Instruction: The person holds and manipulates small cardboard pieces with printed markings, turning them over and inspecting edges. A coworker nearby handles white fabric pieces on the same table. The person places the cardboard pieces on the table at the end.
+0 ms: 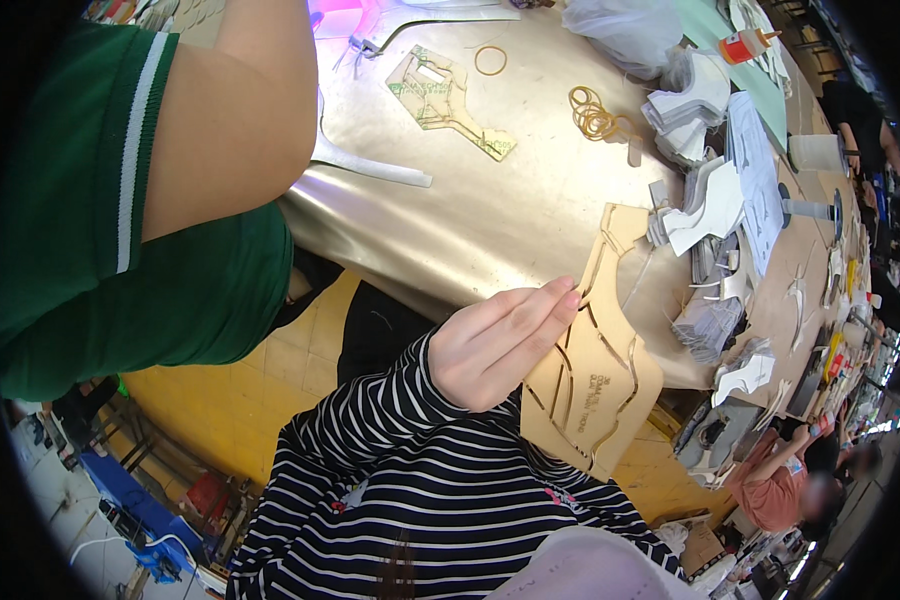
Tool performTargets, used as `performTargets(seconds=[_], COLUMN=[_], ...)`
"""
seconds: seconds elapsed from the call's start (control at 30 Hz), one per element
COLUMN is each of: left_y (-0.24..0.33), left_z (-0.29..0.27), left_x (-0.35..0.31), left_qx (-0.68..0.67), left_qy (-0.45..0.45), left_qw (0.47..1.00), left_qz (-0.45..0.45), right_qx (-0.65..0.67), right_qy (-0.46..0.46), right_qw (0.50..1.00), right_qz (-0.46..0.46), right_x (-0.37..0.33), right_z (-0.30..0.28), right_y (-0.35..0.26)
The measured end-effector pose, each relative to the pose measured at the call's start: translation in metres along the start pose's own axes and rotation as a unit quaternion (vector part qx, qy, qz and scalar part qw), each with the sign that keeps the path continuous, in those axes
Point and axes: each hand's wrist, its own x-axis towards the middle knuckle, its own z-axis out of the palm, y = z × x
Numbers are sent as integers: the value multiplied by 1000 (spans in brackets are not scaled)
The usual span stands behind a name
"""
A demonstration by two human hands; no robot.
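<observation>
My left hand [500, 345], in a black-and-white striped sleeve, is closed on the edge of a flat tan pattern template [595, 400]. The template has curved outlines, narrow cut slots and small dark print, and it is tilted up above my lap at the table's near edge. Fingertips press along its left side, and the thumb is mostly hidden. My right hand does not show. Farther off on the metal-topped table [530, 210] lies a clear template [435, 95] with green marks. Beside it are a single rubber band [490, 61] and a heap of rubber bands [595, 115].
Stacks of white and grey cut pieces [710, 205] line the right side, by a printed sheet [755, 180]. A red-labelled glue bottle [748, 46] lies at the far right. Close on my left is a person in green [80, 200]; a bright purple-lit spot [340, 18] is beyond.
</observation>
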Motion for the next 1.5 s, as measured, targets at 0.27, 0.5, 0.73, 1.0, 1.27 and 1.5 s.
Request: performTargets(seconds=[0.27,0.5,0.73,1.0,1.27,1.5], left_y=[0,-10,-16,-2,-10,-8], left_z=[1,-24,-6,8,7,5], left_x=[-1,5,6,12,7,5], left_qx=[-22,-326,-539,-390,-519,-549], left_qy=[-4,-143,-28,22,45,28], left_qw=[999,915,715,773,625,619], left_qz=[-38,-190,-445,-500,-582,-561], right_qx=[-25,-80,-294,-241,-270,-219], right_qy=[-22,-65,-149,-229,-257,-244], right_qw=[999,995,944,936,921,939], right_qz=[4,14,10,-113,-116,-107], right_x=[5,18,21,23,24,19], right_z=[-6,-22,-17,0,0,0], right_y=[-4,-15,-34,-18,-12,-8])
